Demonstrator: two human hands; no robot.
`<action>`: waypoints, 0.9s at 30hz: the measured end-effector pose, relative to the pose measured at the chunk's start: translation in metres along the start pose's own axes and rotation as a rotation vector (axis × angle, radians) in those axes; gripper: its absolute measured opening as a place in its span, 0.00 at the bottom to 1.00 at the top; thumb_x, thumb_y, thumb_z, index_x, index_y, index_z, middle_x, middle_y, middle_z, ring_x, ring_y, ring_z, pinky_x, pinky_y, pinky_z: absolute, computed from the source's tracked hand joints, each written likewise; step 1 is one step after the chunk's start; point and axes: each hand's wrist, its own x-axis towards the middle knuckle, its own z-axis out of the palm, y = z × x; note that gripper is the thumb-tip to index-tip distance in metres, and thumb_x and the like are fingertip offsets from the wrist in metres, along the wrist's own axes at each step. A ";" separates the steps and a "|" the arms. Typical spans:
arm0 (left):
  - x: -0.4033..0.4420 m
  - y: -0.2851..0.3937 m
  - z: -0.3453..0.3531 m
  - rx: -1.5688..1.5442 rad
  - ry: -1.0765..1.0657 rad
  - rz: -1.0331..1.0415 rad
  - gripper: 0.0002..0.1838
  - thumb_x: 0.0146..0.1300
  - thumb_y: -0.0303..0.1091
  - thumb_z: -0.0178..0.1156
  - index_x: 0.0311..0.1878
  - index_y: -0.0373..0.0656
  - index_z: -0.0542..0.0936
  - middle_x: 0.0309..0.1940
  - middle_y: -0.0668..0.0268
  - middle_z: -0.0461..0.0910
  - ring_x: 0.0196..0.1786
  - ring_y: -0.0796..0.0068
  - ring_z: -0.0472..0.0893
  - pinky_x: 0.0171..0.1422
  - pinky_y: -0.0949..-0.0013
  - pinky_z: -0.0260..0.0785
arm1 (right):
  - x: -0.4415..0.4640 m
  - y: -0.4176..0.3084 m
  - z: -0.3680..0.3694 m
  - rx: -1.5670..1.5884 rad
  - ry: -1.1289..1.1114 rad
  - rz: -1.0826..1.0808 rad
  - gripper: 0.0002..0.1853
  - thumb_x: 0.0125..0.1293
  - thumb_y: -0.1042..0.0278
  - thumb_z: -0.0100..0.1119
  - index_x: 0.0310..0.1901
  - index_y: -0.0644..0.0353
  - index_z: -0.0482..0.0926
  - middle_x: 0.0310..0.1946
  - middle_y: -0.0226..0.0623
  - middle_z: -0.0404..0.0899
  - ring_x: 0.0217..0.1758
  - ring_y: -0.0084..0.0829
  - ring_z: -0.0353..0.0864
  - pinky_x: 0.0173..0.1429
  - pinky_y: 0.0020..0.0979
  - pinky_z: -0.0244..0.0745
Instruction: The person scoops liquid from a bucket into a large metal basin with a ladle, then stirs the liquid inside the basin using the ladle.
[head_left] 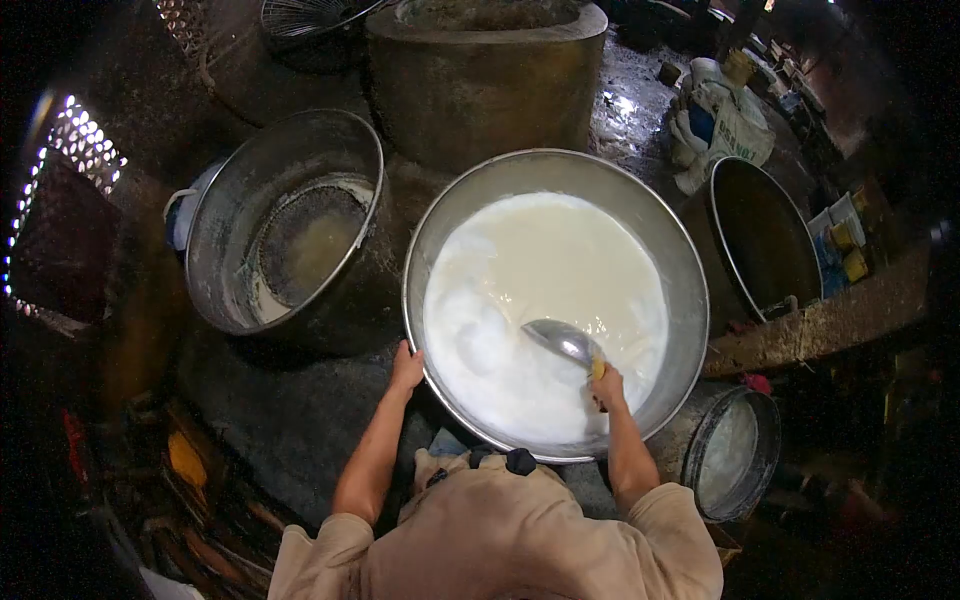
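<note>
A wide metal basin (690, 280) stands right in front of me, holding a milky white liquid (570, 250). Thick foam (480, 350) covers its left and near side. My right hand (608, 388) grips the yellowish handle of a metal ladle (562, 340) over the basin. The ladle's bowl lies at the liquid's surface, close to the border of the foam. My left hand (406, 368) holds the basin's rim at the near left, fingers curled around the edge.
A large pot (210, 250) with residue inside stands left. Behind is a round concrete structure (480, 90). To the right are a dark vat (765, 230), a wooden beam (820, 320) and a metal drum (690, 430). Sacks (720, 120) lie at the back right.
</note>
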 end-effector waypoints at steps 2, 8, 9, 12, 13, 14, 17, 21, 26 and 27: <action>0.003 0.001 -0.005 0.052 -0.060 -0.029 0.25 0.61 0.31 0.52 0.60 0.33 0.62 0.55 0.46 0.69 0.58 0.53 0.70 0.60 0.62 0.62 | -0.023 -0.010 0.019 0.051 -0.026 -0.070 0.17 0.46 0.73 0.55 0.42 0.62 0.75 0.22 0.43 0.79 0.18 0.35 0.78 0.23 0.35 0.74; 0.032 -0.042 0.003 -0.114 -0.172 -0.046 0.28 0.61 0.31 0.53 0.62 0.32 0.58 0.58 0.45 0.66 0.61 0.53 0.67 0.62 0.62 0.59 | -0.082 -0.065 0.066 0.019 -0.071 -0.137 0.23 0.46 0.74 0.53 0.48 0.63 0.72 0.19 0.41 0.76 0.15 0.31 0.76 0.19 0.31 0.72; 0.036 -0.042 0.000 -0.101 -0.253 -0.053 0.29 0.61 0.31 0.54 0.62 0.32 0.58 0.58 0.45 0.66 0.61 0.53 0.68 0.62 0.62 0.59 | -0.098 -0.088 0.059 0.142 -0.201 0.072 0.27 0.45 0.76 0.54 0.53 0.63 0.70 0.19 0.39 0.75 0.14 0.30 0.75 0.18 0.30 0.71; 0.048 -0.068 0.012 -0.070 -0.205 0.092 0.31 0.61 0.31 0.54 0.64 0.33 0.55 0.58 0.45 0.66 0.60 0.53 0.68 0.63 0.61 0.59 | -0.101 -0.067 0.089 0.068 -0.142 -0.147 0.31 0.44 0.78 0.55 0.56 0.61 0.68 0.20 0.37 0.75 0.14 0.28 0.74 0.18 0.30 0.71; 0.023 -0.016 -0.013 -0.070 -0.245 -0.031 0.32 0.60 0.31 0.54 0.65 0.33 0.54 0.59 0.45 0.65 0.61 0.53 0.66 0.64 0.61 0.57 | -0.122 -0.112 0.066 0.112 -0.198 -0.012 0.32 0.44 0.80 0.55 0.58 0.60 0.68 0.21 0.36 0.75 0.14 0.26 0.73 0.18 0.30 0.69; 0.032 -0.033 -0.008 -0.137 -0.312 -0.047 0.34 0.60 0.33 0.54 0.66 0.32 0.52 0.62 0.44 0.61 0.64 0.52 0.63 0.67 0.62 0.53 | -0.125 -0.132 0.051 0.127 -0.238 -0.020 0.33 0.44 0.80 0.56 0.58 0.59 0.68 0.21 0.35 0.75 0.14 0.25 0.72 0.17 0.30 0.69; 0.036 -0.038 -0.009 0.023 -0.335 -0.011 0.39 0.61 0.39 0.54 0.68 0.32 0.46 0.66 0.43 0.54 0.68 0.51 0.56 0.70 0.63 0.48 | -0.117 -0.181 0.006 0.118 -0.340 -0.026 0.34 0.43 0.81 0.57 0.58 0.58 0.68 0.21 0.34 0.75 0.14 0.23 0.72 0.17 0.29 0.69; 0.038 -0.041 -0.008 0.026 -0.354 -0.009 0.39 0.62 0.39 0.54 0.67 0.29 0.46 0.65 0.42 0.53 0.68 0.49 0.56 0.70 0.63 0.49 | -0.074 -0.276 -0.024 -0.046 -0.238 -0.208 0.30 0.44 0.79 0.56 0.55 0.59 0.69 0.21 0.41 0.77 0.15 0.29 0.75 0.17 0.31 0.71; 0.034 -0.032 -0.016 0.024 -0.356 0.012 0.39 0.61 0.39 0.54 0.67 0.29 0.47 0.65 0.41 0.54 0.67 0.49 0.57 0.69 0.63 0.50 | 0.034 -0.283 0.054 -0.335 0.058 -0.500 0.22 0.47 0.76 0.54 0.48 0.63 0.71 0.23 0.49 0.78 0.19 0.38 0.79 0.21 0.36 0.76; 0.033 -0.030 -0.017 0.011 -0.350 0.002 0.38 0.61 0.38 0.54 0.66 0.28 0.48 0.65 0.42 0.54 0.68 0.50 0.57 0.69 0.63 0.49 | 0.043 -0.283 0.062 -0.392 0.065 -0.504 0.21 0.47 0.76 0.54 0.47 0.64 0.72 0.23 0.49 0.79 0.19 0.38 0.79 0.22 0.36 0.76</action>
